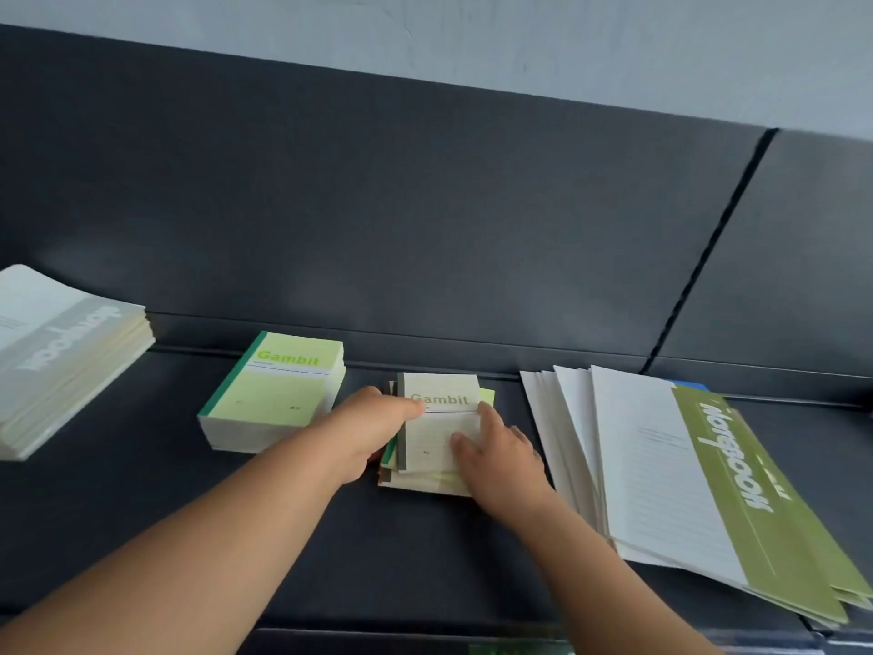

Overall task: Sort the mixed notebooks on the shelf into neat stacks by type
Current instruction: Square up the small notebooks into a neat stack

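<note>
Left hand [366, 430] grips, right hand [498, 449] presses loose pile [439, 392]; lower covers seemingly mixed.

Just the one head-worn view here, wide-angle, looking forward and down at the dark shelf [141, 536] from close up. Both forearms come in from the bottom edge, and the left hand [373, 432] and right hand [500, 460] meet on the pile of small notebooks [439, 418] around mid-frame. The shelf's back panel [425, 205] fills the middle, with pale wall [472, 30] along the top.

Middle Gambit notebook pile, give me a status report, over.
Left grip pinches top beige grey-spined Gambit notebook; right grip rests on its cover. Mixed pile beneath unsorted. Nothing in the way.
</note>
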`<move>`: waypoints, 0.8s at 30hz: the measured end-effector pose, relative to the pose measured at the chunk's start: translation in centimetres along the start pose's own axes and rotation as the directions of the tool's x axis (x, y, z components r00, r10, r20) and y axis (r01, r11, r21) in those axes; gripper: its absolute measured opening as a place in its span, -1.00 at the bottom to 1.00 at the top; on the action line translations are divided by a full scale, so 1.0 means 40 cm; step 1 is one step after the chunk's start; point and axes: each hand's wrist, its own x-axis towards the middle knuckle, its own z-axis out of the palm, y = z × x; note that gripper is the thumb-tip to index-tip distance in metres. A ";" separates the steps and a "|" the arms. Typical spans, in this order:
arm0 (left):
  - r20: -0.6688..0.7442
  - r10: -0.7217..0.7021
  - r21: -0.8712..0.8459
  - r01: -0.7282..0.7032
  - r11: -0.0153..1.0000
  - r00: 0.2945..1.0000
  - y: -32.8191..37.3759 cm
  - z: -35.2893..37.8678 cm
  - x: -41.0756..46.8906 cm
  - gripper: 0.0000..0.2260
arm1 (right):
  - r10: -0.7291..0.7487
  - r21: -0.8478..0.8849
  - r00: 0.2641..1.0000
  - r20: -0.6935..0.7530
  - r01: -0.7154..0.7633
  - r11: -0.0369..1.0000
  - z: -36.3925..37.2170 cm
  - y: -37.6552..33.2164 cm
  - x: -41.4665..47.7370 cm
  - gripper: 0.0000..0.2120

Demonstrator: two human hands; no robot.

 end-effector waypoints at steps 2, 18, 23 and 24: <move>-0.022 -0.054 -0.116 0.051 0.992 0.998 0.009 0.013 0.008 -0.68 | -0.048 0.018 0.999 -0.007 0.048 0.999 0.005 0.000 0.003 -0.47; 0.204 0.106 -0.354 -0.028 0.935 0.973 0.014 -0.004 -0.032 -0.61 | -0.068 0.744 0.998 0.009 0.039 0.667 -0.064 0.020 0.015 -0.50; 0.138 0.267 -0.373 -0.200 0.906 0.954 0.041 -0.007 -0.046 -0.59 | -0.149 0.800 0.980 -0.131 0.193 0.568 -0.098 0.003 0.001 -0.50; 0.133 0.282 -0.383 -0.213 0.899 0.950 0.043 -0.008 -0.049 -0.60 | -0.158 0.802 0.977 -0.142 0.207 0.560 -0.095 0.002 -0.003 -0.46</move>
